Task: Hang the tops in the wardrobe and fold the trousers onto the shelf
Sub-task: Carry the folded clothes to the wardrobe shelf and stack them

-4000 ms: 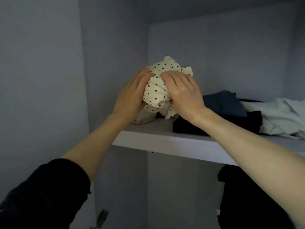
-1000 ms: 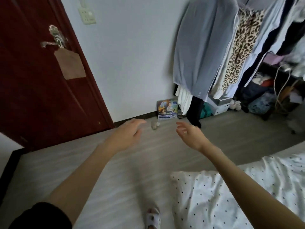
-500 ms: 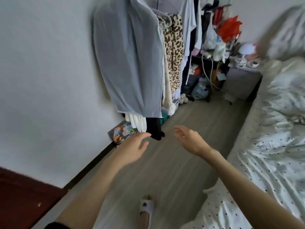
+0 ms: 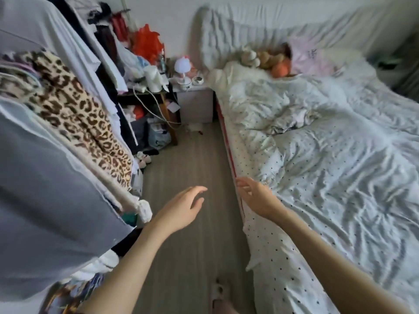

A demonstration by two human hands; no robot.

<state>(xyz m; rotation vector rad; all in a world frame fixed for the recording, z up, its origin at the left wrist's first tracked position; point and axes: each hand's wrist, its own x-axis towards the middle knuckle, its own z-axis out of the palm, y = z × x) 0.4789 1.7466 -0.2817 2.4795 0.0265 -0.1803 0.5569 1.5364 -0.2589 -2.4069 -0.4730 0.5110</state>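
Both empty, fingers loosely spread, the left hand (image 4: 181, 209) and right hand (image 4: 257, 198) reach mid-frame toward the bed (image 4: 340, 168) at right, where the next garment should be gathered fully before lifting.

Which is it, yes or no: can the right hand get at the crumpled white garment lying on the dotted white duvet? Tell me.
Probably yes, with a step forward. The right hand hangs open and empty over the bed's near edge, and only bare dotted white duvet lies between it and the crumpled white garment, further up the bed.

A bare floor strip (image 4: 192, 155) runs between hanging clothes (image 4: 68, 109) and the bed (image 4: 317, 166).
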